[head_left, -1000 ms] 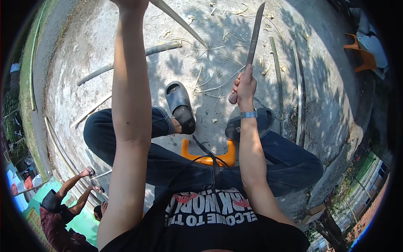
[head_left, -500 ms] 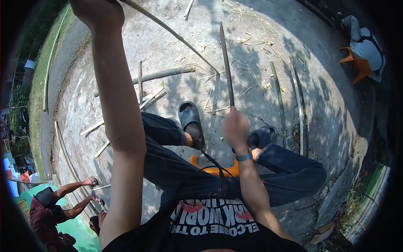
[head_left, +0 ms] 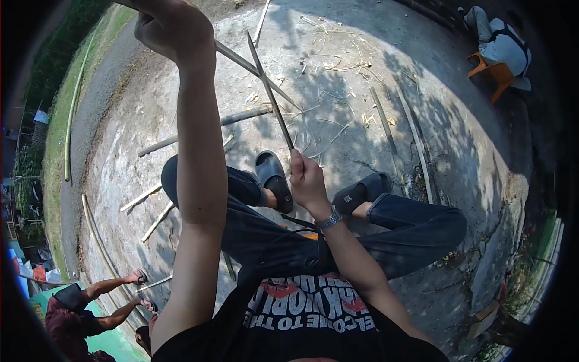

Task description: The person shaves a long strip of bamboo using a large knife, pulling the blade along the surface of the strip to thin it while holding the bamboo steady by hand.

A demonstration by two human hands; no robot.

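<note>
My left hand (head_left: pixel 176 30), at the upper left with the arm stretched out, is closed around a long bamboo strip (head_left: pixel 241 62). The strip slants down to the right, its far end close to the ground. Closed in a fist, my right hand (head_left: pixel 309 184) grips a long knife (head_left: pixel 278 116) with a narrow dark blade pointing up and left. Its handle is hidden in my fingers. In the picture the blade crosses the bamboo strip; whether they touch I cannot tell.
Bamboo poles (head_left: pixel 247 116) and split lengths (head_left: pixel 142 197) lie on the concrete, with thin shavings (head_left: pixel 344 63) ahead. My sandalled feet (head_left: pixel 274 181) are just below the knife. One person sits on an orange chair (head_left: pixel 494 72) at the far right; another person (head_left: pixel 75 308) is at the lower left.
My right hand has swung left and the knife now tilts left across the bamboo strip. My left hand has moved right and lower, carrying the strip. The view has shifted slightly.
</note>
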